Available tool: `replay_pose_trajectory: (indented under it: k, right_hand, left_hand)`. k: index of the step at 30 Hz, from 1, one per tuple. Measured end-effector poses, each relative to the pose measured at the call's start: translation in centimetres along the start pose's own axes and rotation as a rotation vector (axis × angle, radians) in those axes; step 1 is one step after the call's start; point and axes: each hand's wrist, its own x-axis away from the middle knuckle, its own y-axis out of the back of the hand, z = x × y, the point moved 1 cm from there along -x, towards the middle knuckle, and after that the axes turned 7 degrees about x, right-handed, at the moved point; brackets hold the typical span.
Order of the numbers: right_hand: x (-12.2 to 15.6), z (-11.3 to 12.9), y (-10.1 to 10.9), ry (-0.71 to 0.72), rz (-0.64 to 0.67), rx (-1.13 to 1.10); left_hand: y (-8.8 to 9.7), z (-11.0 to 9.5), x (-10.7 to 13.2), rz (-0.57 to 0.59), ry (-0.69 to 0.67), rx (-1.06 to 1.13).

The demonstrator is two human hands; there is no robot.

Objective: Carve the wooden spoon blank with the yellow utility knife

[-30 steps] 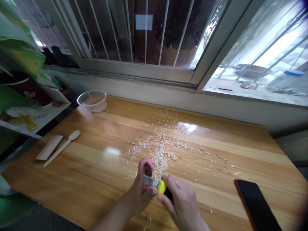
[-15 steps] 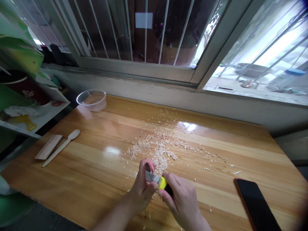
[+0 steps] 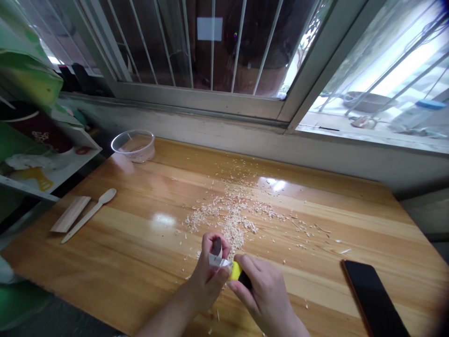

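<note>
our right hand (image 3: 261, 288) is wrapped round a yellow-and-black-handled, flat metal-bladed knife (image 3: 236, 270); our left hand (image 3: 204, 283) pinches a small, slim, dark piece (image 3: 217, 246) beside the blade (image 3: 218, 261), above pale crumbly shavings (image 3: 234, 229) on the glossy brown wooden table (image 3: 140, 262). if we push too hard or the piece turns, we reckon the edge could skip into our left fingers, so close by.

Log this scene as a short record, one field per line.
Left hand: holds small dark piece
Right hand: grips yellow-and-black-handled cutter
Blade: metal, at the left hand
Table, middle: scattered pale shavings
Table, left: pale spoon beside flat wooden strip
Table, far left corner: clear round bowl
Table, near right: phone, screen dark
</note>
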Motion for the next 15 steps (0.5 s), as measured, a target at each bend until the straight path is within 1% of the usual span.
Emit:
replay_pose_trajectory:
  k: [4,8,11,15]
  right_hand:
    - [-0.05,0.19,0.02,-0.001,-0.03,0.036]
    - [0.09,0.0,-0.02,-0.016,-0.061,0.068]
    - [0.24,-0.22,-0.16,-0.034,-0.04,0.049]
    - [0.27,-0.31,-0.33,-0.032,0.003,-0.005]
  left_hand:
    - [0.02,0.39,0.39,-0.017,0.016,0.02]
    - [-0.04,0.45,0.52,-0.055,0.0,0.042]
    - [-0.16,0.16,0.34,-0.067,-0.002,0.015]
    - [-0.23,-0.04,0.24,-0.034,0.005,0.016]
